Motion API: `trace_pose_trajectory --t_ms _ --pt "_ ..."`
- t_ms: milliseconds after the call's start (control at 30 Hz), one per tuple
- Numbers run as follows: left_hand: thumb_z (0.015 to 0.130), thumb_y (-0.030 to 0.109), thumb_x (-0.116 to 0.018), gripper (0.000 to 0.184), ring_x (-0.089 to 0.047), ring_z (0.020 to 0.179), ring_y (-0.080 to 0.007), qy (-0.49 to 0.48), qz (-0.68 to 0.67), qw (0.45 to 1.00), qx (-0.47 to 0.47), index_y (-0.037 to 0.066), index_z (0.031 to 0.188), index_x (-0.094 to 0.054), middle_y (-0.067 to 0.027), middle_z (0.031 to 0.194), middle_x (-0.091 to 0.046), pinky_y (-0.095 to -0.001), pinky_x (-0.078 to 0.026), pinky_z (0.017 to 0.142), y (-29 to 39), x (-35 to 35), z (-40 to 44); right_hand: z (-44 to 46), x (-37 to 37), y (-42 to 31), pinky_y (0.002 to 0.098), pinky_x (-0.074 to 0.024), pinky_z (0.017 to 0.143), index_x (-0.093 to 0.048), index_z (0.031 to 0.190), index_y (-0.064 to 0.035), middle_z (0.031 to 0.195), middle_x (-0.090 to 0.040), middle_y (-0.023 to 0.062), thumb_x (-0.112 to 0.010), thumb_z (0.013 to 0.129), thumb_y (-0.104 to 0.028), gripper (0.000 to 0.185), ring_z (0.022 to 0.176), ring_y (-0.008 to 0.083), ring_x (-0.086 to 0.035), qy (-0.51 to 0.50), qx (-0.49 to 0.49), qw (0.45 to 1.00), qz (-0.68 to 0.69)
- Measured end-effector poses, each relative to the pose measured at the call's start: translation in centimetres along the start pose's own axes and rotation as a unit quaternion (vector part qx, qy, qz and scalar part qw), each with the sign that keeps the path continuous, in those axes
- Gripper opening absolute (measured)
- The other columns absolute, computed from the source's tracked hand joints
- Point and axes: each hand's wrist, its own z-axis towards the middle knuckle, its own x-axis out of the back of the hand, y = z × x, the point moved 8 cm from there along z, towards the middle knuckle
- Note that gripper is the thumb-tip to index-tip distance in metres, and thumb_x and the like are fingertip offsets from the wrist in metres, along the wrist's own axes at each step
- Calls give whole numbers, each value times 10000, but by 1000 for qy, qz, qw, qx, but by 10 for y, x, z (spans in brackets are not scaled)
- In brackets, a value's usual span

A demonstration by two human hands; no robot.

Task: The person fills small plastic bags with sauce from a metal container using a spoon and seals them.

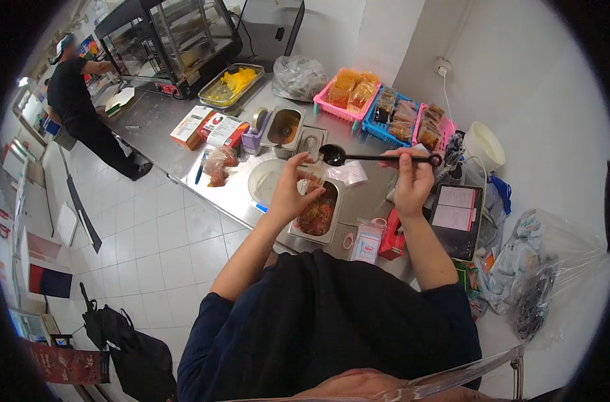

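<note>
My right hand (412, 184) is closed round the handle of a black ladle (368, 158), whose bowl is level with my left fingertips. Above a metal container of reddish sauce (317, 216), my left hand (295, 191) has its thumb and fingers curled round what looks like a small clear plastic bag (311, 175). A white round bowl (261, 182) is partly hidden behind my left hand. Farther back stands a metal container with brown liquid (285, 127), beside a smaller metal container (311, 142).
Pink basket (348, 115) and blue basket (378, 127) hold filled packets at the back. A tablet (455, 218) and red tape dispenser (392, 238) are at the right. Boxes (192, 127) and a yellow-food tray (231, 86) lie left. Another person (80, 100) stands far left.
</note>
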Motion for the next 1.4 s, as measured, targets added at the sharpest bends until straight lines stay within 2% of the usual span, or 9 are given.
trace_pose_trajectory --t_ms 100,300,533,633,800,900,1067,1233,1400 --pt "697 28 -788 828 -638 985 -206 -35 2 999 1 54 1347 -275 -149 1316 -454 -363 -478 925 8 0 4 -9 29 49 324 -565 710 -525 1031 33 910 -651 156 -502 989 -179 217 744 216 -664 103 -88 990 49" --pt "704 -25 -708 812 -621 912 -218 -112 19 994 0 39 1355 -227 -160 1275 -456 -349 -493 842 17 -3 7 -55 39 118 329 -558 692 -525 1036 15 907 -632 132 -511 986 -189 210 731 209 -653 159 -223 959 77" --pt "671 -20 -663 811 -604 933 -364 -231 154 960 43 -16 1345 -212 -224 1218 -442 -366 -500 809 23 -18 14 -97 34 156 380 -581 702 -510 1034 17 952 -603 123 -523 978 -171 197 740 231 -650 191 -278 932 134" --pt "668 -9 -666 815 -588 951 -403 -266 181 947 -14 -17 1344 -211 -252 1229 -410 -396 -497 808 31 -25 15 -112 33 160 356 -567 700 -533 1015 5 890 -624 120 -517 981 -174 184 753 217 -644 226 -300 911 168" --pt "670 68 -742 876 -621 954 -365 -294 208 932 45 2 1338 -179 -225 1185 -479 -369 -493 826 26 -29 18 -114 44 152 361 -563 713 -536 1022 4 912 -638 141 -519 980 -169 179 771 225 -650 262 -294 896 206" --pt "675 70 -752 911 -639 925 -313 -268 169 945 85 11 1356 -150 -212 1203 -465 -353 -496 822 24 -26 20 -98 46 123 357 -562 720 -535 1022 15 942 -638 161 -512 981 -155 176 775 231 -650 260 -238 914 200" --pt "676 -5 -719 949 -656 817 -263 -153 81 982 70 13 1392 -96 -226 1247 -424 -337 -507 760 22 -17 23 -65 22 29 339 -539 736 -533 1018 42 971 -644 141 -479 994 -137 189 821 200 -649 59 -53 997 8" --pt "686 9 -766 1016 -646 886 -207 -89 27 993 76 50 1401 -45 -178 1293 -374 -323 -529 785 15 -15 22 -61 -17 -35 367 -535 788 -587 1004 13 954 -672 151 -586 905 -16 103 895 274 -672 -139 215 962 -95" --pt "685 49 -783 993 -619 876 -208 -61 49 996 31 54 1402 -96 -167 1316 -353 -315 -522 793 20 -9 22 -56 -24 -46 369 -541 793 -595 1000 -1 982 -673 149 -620 862 11 141 918 303 -670 -186 235 949 -99"
